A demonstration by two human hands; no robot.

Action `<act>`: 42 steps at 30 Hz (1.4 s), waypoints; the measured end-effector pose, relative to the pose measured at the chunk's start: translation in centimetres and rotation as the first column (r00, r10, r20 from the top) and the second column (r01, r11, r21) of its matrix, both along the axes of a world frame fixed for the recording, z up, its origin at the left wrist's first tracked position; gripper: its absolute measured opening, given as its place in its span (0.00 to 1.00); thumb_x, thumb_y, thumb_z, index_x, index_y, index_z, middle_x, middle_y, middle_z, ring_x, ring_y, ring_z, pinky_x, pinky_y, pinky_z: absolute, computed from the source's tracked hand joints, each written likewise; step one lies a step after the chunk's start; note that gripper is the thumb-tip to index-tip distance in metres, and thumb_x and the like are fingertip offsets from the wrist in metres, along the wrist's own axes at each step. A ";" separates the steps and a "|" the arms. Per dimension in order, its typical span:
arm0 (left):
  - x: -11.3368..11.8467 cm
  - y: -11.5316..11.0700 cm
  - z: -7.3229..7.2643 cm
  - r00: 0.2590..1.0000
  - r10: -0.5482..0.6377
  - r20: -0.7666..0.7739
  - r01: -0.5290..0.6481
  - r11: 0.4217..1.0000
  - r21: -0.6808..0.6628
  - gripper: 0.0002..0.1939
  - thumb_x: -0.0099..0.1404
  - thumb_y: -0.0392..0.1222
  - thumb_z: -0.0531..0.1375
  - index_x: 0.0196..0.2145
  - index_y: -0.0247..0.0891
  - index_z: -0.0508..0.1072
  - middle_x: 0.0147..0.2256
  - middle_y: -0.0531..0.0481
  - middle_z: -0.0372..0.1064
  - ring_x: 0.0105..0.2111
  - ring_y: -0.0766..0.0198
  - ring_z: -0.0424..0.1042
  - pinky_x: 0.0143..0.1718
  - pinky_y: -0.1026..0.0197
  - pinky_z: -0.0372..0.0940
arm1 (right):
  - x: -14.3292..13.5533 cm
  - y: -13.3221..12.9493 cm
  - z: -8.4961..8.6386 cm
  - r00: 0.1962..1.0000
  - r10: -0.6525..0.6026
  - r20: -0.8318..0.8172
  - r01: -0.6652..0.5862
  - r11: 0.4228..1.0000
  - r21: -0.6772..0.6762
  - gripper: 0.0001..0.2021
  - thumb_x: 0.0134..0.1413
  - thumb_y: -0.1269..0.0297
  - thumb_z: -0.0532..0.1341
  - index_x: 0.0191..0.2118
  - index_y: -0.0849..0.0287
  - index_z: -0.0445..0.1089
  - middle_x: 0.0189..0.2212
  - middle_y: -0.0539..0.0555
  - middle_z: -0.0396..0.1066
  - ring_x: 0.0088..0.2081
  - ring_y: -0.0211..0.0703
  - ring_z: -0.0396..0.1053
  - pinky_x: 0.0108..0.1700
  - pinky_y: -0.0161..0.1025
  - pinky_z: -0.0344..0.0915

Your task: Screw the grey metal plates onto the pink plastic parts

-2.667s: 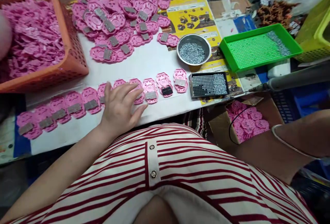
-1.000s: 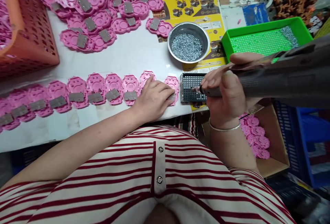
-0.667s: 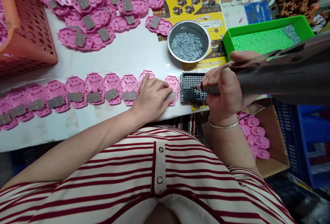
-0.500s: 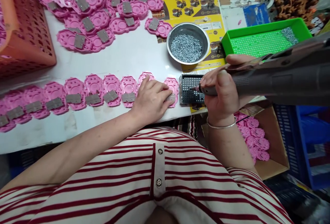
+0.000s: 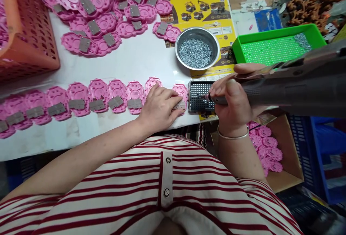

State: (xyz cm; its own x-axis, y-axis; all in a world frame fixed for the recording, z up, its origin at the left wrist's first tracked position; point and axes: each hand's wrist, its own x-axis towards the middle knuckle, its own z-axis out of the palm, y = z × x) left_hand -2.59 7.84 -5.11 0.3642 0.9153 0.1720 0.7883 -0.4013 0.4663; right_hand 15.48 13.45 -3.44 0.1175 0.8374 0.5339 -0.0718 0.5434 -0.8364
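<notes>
My left hand [image 5: 158, 109] presses a pink plastic part [image 5: 178, 90] to the table, its thumb and fingers on the grey metal plate [image 5: 179, 105] at that part's near end. Another pink part [image 5: 152, 82] lies partly hidden under the same hand. In my right hand [image 5: 234, 103] is a dark electric screwdriver [image 5: 292, 88], fingers wrapped round its front end. Its tip is over the black perforated screw tray [image 5: 195, 105], whose holes hold many shiny screws. Whether the tip touches a screw I cannot tell.
A row of pink parts with metal plates [image 5: 76, 104] runs left. Behind are a heap of such parts [image 5: 98, 22], an orange basket [image 5: 29, 47], a steel bowl [image 5: 177, 53] of screws and a green tray [image 5: 238, 53]. A cardboard box [image 5: 290, 152] of pink parts stands below right.
The view has shifted slightly. Both hands stay nearly in place, the left still on the pink part and the screwdriver tip still over the black tray.
</notes>
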 end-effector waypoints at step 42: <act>-0.4 0.4 -0.1 0.996 -0.075 -0.052 0.079 0.994 0.079 0.11 0.68 0.33 0.56 0.35 0.42 0.78 0.37 0.52 0.78 0.49 0.53 0.73 0.67 0.29 0.44 | -2.1 -2.4 2.1 0.988 0.096 -0.124 -0.086 0.993 0.083 0.14 0.49 0.57 0.67 0.43 0.48 0.73 0.17 0.44 0.57 0.18 0.37 0.61 0.20 0.41 0.60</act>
